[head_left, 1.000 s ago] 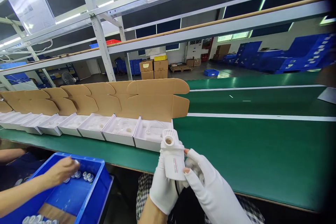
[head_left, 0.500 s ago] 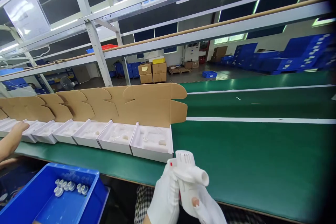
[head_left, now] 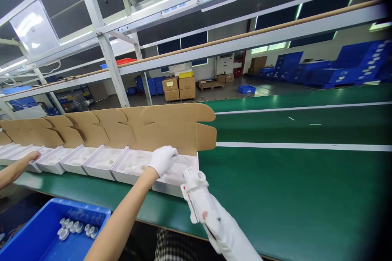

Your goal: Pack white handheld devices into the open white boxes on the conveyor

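My right hand [head_left: 212, 216], in a white glove with a bare fingertip showing, is closed around a white plastic device [head_left: 196, 181] with a slotted top, a round spout and a small red mark. It is held just in front of the nearest open carton [head_left: 171, 189]. Over that carton, my gloved left hand [head_left: 163, 160] reaches in with fingers closed on a clear plastic bag [head_left: 185, 162]; the fingertips are partly hidden. White moulded lining lies in the carton beneath the bag.
Several more open white cartons [head_left: 101, 165] with raised brown lids run leftward along the green bench [head_left: 275, 195]. Another person's hand [head_left: 32, 156] reaches into one at far left. A blue bin [head_left: 39, 224] with several white caps [head_left: 73, 226] stands below the bench edge.
My left hand has left the white device and moved up and left to the nearest carton. My right hand keeps the device, now tilted and shifted slightly left.
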`<state>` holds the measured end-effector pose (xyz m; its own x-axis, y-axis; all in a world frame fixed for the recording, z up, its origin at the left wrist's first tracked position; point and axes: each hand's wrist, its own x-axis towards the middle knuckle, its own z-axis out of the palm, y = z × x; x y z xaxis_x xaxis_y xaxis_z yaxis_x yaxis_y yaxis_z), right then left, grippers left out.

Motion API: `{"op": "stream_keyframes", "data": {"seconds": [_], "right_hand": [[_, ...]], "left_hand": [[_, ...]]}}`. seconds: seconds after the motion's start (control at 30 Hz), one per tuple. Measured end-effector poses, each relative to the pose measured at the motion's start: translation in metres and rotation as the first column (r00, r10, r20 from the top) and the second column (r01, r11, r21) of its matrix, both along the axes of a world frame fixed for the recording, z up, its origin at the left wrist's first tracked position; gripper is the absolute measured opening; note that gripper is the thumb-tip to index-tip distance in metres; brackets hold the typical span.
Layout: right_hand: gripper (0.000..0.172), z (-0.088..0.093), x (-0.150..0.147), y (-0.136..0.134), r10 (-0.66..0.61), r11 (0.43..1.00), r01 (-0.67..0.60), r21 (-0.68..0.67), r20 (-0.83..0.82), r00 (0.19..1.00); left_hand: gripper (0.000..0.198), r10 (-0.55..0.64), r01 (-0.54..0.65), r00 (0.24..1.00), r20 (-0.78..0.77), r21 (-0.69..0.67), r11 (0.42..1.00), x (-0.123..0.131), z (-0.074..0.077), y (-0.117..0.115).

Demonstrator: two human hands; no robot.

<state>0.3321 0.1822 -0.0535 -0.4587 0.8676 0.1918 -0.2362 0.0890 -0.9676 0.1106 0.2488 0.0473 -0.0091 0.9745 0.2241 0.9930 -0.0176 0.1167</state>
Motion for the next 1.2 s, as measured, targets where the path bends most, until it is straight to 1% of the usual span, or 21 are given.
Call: {"op": "stream_keyframes", "data": {"seconds": [0.07, 0.13, 0.23, 0.33, 0.4, 0.43, 0.47, 0.57, 0.63, 0.7, 0.77, 0.8, 0.87, 0.9, 0.93, 0.97, 1.0, 1.03, 1.07, 1.13, 1.2], "right_hand": [[0.042, 0.010, -0.011, 0.000, -0.128, 0.976, 0.079, 0.203, 0.240, 0.962], [0.048, 0.013, -0.016, -0.002, -0.218, 0.953, 0.108, 0.282, 0.395, 0.892], [0.059, 0.008, -0.018, -0.008, -0.347, 0.916, 0.152, 0.371, 0.544, 0.764], [0.067, 0.007, -0.021, -0.015, -0.432, 0.879, 0.119, 0.461, 0.665, 0.609], [0.066, 0.012, -0.022, -0.018, -0.458, 0.866, 0.103, 0.490, 0.692, 0.558], [0.064, 0.015, -0.022, -0.018, -0.460, 0.865, 0.111, 0.489, 0.686, 0.563], [0.061, 0.019, -0.021, -0.017, -0.450, 0.871, 0.125, 0.475, 0.669, 0.592], [0.054, 0.026, -0.015, -0.013, -0.359, 0.919, 0.175, 0.354, 0.562, 0.746], [0.056, 0.027, -0.010, -0.009, -0.308, 0.943, 0.198, 0.269, 0.470, 0.827], [0.059, 0.025, -0.009, -0.009, -0.290, 0.951, 0.209, 0.230, 0.412, 0.864], [0.056, 0.024, -0.013, -0.011, -0.334, 0.931, 0.233, 0.280, 0.404, 0.852], [0.055, 0.024, -0.015, -0.012, -0.385, 0.908, 0.255, 0.334, 0.420, 0.822], [0.053, 0.027, -0.020, -0.015, -0.506, 0.839, 0.308, 0.448, 0.439, 0.742], [0.051, 0.029, -0.021, -0.016, -0.537, 0.819, 0.330, 0.469, 0.426, 0.728], [0.047, 0.032, -0.020, -0.015, -0.510, 0.840, 0.340, 0.423, 0.402, 0.760], [0.043, 0.035, -0.018, -0.014, -0.430, 0.892, 0.326, 0.314, 0.360, 0.828], [0.040, 0.038, -0.015, -0.012, -0.322, 0.944, 0.284, 0.167, 0.289, 0.902], [0.041, 0.041, -0.010, -0.009, -0.211, 0.977, 0.213, 0.012, 0.206, 0.956], [0.046, 0.042, -0.006, -0.005, -0.120, 0.984, 0.136, -0.117, 0.140, 0.983], [0.059, 0.041, -0.001, 0.000, 0.010, 0.951, -0.005, -0.309, 0.017, 1.000], [0.059, 0.035, -0.004, 0.000, 0.086, 0.877, -0.167, -0.450, -0.195, 0.977]], "left_hand": [[0.015, -0.051, 0.051, 0.999, 0.001, -0.013, 0.999, 0.008, 0.006, -0.007], [0.015, -0.088, 0.088, 0.996, 0.022, -0.016, 0.996, 0.016, 0.010, -0.019], [0.017, -0.111, 0.112, 0.992, 0.058, -0.008, 0.994, 0.025, 0.013, -0.036], [0.020, -0.128, 0.129, 0.988, 0.083, -0.001, 0.992, 0.035, 0.015, -0.047], [0.020, -0.143, 0.143, 0.987, 0.078, 0.004, 0.990, 0.040, 0.017, -0.055], [0.021, -0.149, 0.149, 0.986, 0.069, 0.009, 0.989, 0.043, 0.018, -0.059], [0.020, -0.156, 0.155, 0.986, 0.057, 0.017, 0.988, 0.044, 0.019, -0.064], [0.023, -0.203, 0.202, 0.979, 0.020, 0.059, 0.978, 0.045, 0.017, -0.080], [0.029, -0.257, 0.256, 0.966, 0.001, 0.104, 0.961, 0.043, 0.011, -0.089], [0.032, -0.303, 0.301, 0.953, -0.014, 0.163, 0.940, 0.041, 0.003, -0.096], [0.033, -0.328, 0.324, 0.945, -0.025, 0.232, 0.917, 0.040, -0.005, -0.100], [0.034, -0.335, 0.330, 0.942, -0.029, 0.265, 0.906, 0.041, -0.009, -0.101], [0.034, -0.358, 0.353, 0.933, -0.042, 0.313, 0.882, 0.041, -0.013, -0.102], [0.033, -0.379, 0.375, 0.924, -0.052, 0.325, 0.868, 0.041, -0.015, -0.102], [0.032, -0.403, 0.399, 0.913, -0.062, 0.333, 0.854, 0.039, -0.016, -0.101], [0.030, -0.425, 0.422, 0.902, -0.069, 0.339, 0.841, 0.038, -0.019, -0.101], [0.028, -0.445, 0.440, 0.893, -0.070, 0.347, 0.828, 0.035, -0.022, -0.100], [0.027, -0.455, 0.445, 0.888, -0.062, 0.364, 0.818, 0.032, -0.025, -0.099], [0.026, -0.456, 0.435, 0.889, -0.042, 0.390, 0.812, 0.029, -0.030, -0.099], [0.023, -0.452, 0.388, 0.891, 0.033, 0.462, 0.798, 0.027, -0.041, -0.098], [0.019, -0.453, 0.315, 0.881, 0.139, 0.542, 0.779, 0.033, -0.053, -0.099]]}}
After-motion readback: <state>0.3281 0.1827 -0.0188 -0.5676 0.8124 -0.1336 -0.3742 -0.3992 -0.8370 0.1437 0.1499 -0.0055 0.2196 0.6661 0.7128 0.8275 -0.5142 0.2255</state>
